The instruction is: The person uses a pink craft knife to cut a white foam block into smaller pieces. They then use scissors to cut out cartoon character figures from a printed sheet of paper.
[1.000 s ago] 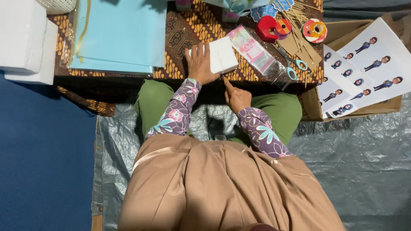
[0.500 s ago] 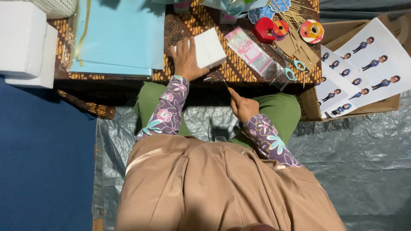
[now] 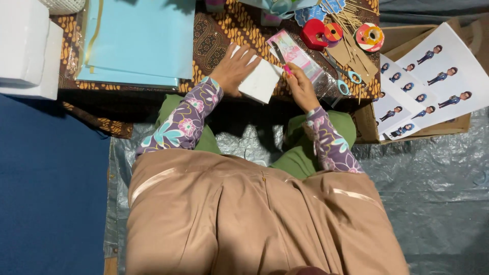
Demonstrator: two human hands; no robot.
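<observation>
Seen from above, a seated person works at a batik-covered table [image 3: 214, 40]. The left hand [image 3: 235, 69], fingers spread flat, pins down a white foam block [image 3: 261, 82] at the table's near edge, likely steadying it. At its three o'clock, the right hand [image 3: 301, 86] pinches a pink-handled craft knife [image 3: 281, 58], blade angled toward the block.

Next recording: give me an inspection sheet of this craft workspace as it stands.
Surface: low table under brown patterned cloth.
Job's things: white foam block under left hand; pink-handled cutter in right hand.
Clutter: light blue paper sheets, scissors, red tape dispenser, ribbon spool, wooden sticks, clear packet.
Grippers: left flat on block; right closed around cutter.
Cables: nothing seen.
Surroundings: printed figure sheets on cardboard, white foam slabs, grey tarp, blue mat.
</observation>
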